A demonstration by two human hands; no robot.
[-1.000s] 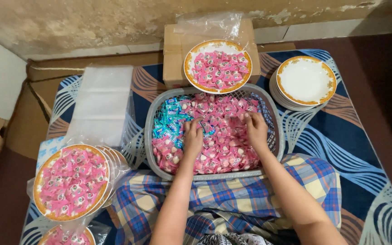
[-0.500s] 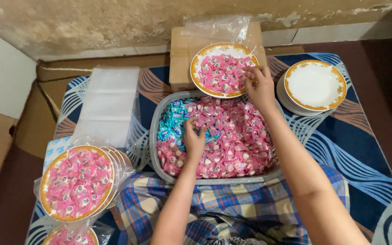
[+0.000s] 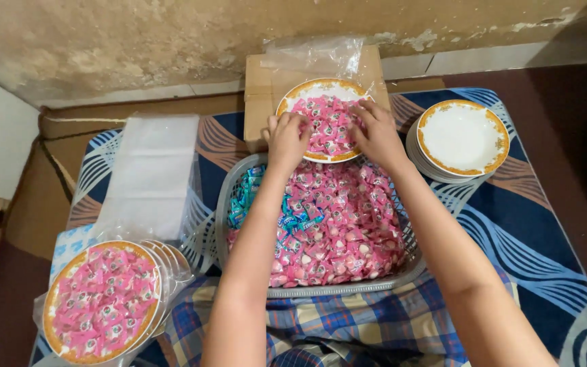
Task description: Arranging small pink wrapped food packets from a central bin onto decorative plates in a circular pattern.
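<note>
A white plate with an orange rim [image 3: 321, 84] sits on a cardboard box and is heaped with pink wrapped candies [image 3: 327, 126]. My left hand [image 3: 287, 139] rests on the plate's left side, fingers curled down onto the candies. My right hand [image 3: 376, 132] lies spread over the candies on the plate's right side. Below both hands, a grey basket [image 3: 321, 291] holds many pink candies and some blue ones [image 3: 287, 221]; my forearms cross over it.
A stack of empty orange-rimmed plates [image 3: 463, 136] stands to the right. A pile of clear plastic bags [image 3: 154, 177] lies at the left. At the lower left are bagged plates of pink candies [image 3: 100, 302]. A cardboard box [image 3: 259, 85] stands against the wall; a patterned blue cloth [image 3: 531, 238] covers the surface.
Both hands left the basket and went up to the candy plate, the right hand first, then the left. The camera view shifted a little closer.
</note>
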